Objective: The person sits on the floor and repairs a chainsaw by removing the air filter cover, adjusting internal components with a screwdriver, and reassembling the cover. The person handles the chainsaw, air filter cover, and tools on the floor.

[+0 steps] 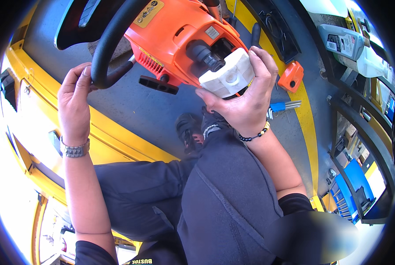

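An orange chainsaw [171, 39] fills the top middle of the view, its black pull-start grip [158, 85] showing at its near side. My left hand [75, 86] is closed, with thumb and fingers on the lower bend of the saw's black tubular handle [101, 62]. My right hand [246, 95] spans a white air filter [229, 75] between thumb and fingers, at the open end of the saw. A black rubber and plastic intake piece [206, 56] sticks out beside the filter. Whether the filter is seated or loose is not visible.
On the floor at right lie an orange cover [291, 76] and a blue-holder hex key set [283, 106]. Beyond them is a black tray [277, 31] with tools. A dark metal rack [338, 84] with grey bottles [341, 42] stands right; a yellow frame [113, 132] runs left.
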`<state>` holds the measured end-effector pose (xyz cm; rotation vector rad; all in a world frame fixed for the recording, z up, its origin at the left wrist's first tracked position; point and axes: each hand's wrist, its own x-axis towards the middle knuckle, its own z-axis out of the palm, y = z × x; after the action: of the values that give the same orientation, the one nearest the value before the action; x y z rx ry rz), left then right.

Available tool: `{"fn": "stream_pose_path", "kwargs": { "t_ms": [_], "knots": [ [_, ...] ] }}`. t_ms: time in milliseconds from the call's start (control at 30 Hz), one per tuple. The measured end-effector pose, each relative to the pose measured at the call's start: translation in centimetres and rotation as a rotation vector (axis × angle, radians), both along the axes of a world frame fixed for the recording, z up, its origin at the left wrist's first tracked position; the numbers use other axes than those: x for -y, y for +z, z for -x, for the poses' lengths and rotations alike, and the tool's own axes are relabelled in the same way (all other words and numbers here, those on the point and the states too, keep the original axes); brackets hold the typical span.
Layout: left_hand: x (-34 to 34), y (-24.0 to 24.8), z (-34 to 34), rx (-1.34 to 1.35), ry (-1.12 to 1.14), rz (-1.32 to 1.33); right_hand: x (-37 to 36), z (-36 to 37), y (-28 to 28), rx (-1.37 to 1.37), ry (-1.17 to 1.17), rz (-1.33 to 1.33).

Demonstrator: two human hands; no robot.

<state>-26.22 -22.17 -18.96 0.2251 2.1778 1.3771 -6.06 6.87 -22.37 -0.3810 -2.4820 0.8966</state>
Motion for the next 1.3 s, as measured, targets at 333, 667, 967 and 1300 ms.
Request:
{"fn": "stream_pose_path", "kwargs": {
  "t_ms": [333, 667, 967, 1300],
  "knots": [
    [-0.9, 0.2, -0.6, 0.0, -0.017, 0.032, 0.0, -0.3, -0.2, 0.035, -0.019, -0.039],
    [-0.8, 0.3, -0.5, 0.014, -0.034, 0.061, -0.5, -1.4, -2.6, 0.021, 0.03, -0.014],
    [-0.4, -0.2, -0.3, 0.034, -0.103, 0.066, -0.2, -1.5, -2.8, 0.01, 0.007, 0.043],
    [0.5, -1.1, 0.4, 0.087, -0.118, 0.104, -0.2, -1.6, -2.8, 0.036, 0.024, 0.093]
  ]
}}
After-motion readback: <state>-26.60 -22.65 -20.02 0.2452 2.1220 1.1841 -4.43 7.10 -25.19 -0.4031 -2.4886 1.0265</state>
